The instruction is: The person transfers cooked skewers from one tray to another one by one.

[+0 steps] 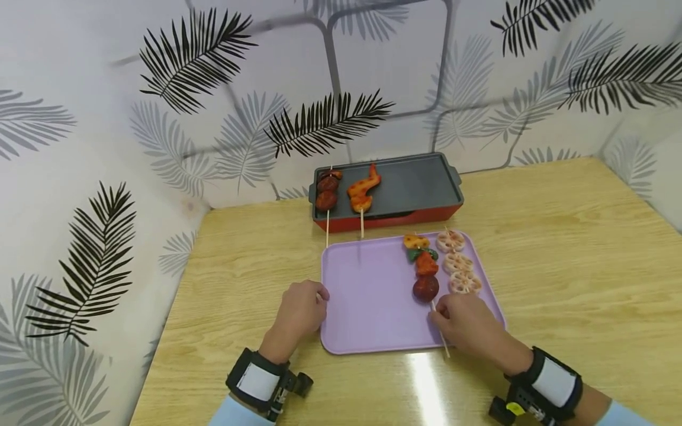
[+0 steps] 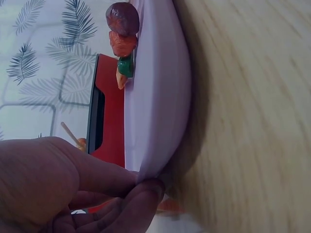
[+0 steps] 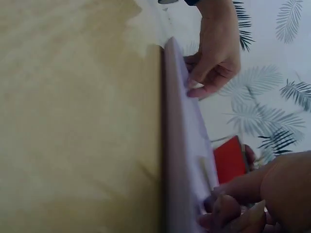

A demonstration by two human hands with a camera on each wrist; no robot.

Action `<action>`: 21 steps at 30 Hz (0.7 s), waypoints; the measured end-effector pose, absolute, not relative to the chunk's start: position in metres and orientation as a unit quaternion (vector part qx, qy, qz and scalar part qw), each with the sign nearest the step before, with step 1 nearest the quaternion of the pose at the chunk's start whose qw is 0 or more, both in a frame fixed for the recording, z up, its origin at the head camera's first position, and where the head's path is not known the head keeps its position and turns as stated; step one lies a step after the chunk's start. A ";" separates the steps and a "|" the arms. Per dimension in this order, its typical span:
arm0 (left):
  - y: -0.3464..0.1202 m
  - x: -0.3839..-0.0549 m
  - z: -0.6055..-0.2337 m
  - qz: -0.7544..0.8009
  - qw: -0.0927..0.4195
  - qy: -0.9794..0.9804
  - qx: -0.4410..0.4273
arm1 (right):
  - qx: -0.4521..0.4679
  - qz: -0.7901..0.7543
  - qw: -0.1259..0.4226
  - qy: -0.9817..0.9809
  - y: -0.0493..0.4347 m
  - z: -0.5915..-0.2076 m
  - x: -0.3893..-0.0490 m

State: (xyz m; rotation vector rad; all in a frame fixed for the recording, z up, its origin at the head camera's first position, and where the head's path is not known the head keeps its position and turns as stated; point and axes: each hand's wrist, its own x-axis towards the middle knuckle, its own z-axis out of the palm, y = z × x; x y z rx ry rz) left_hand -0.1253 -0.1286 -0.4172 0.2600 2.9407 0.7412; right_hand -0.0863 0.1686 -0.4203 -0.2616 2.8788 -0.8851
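The left hand [image 1: 303, 307] pinches the tray [image 1: 367, 296] at its edge; the right hand [image 1: 470, 324], partly hidden, seems to pinch 1 kebab stick [image 1: 444, 344].

The rounded-rectangle lilac tray [image 1: 367, 296] is going solid-coloured. At its 1 o'clock, the mixed-chunk wooden-stick skewer [image 1: 426, 266] is mixing yellow-orange, green, orange-red and reddish brown. At 2, the pale lotus-slice skewer [image 1: 458, 263] is rocking holey wheel patterns. At 12, the oblong grill [image 1: 415, 183] is pairing dark grey with red. Yellowish wood-grain table [image 1: 575, 236] is showing streaks; white wall [image 1: 399, 65] is sporting black and grey feathery leaves.
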 end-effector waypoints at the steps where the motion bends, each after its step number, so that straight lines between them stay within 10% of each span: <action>1: -0.129 -0.125 -0.417 0.243 0.049 0.965 0.085 | -0.092 -0.283 0.050 0.953 0.172 -0.416 -0.090; 7: -0.129 -0.126 -0.419 0.241 0.040 0.965 0.090 | -0.100 -0.213 -0.037 0.971 0.218 -0.389 -0.127; 21: -0.127 -0.126 -0.418 0.214 0.041 0.971 0.100 | -0.105 -0.145 0.053 0.982 0.254 -0.421 -0.153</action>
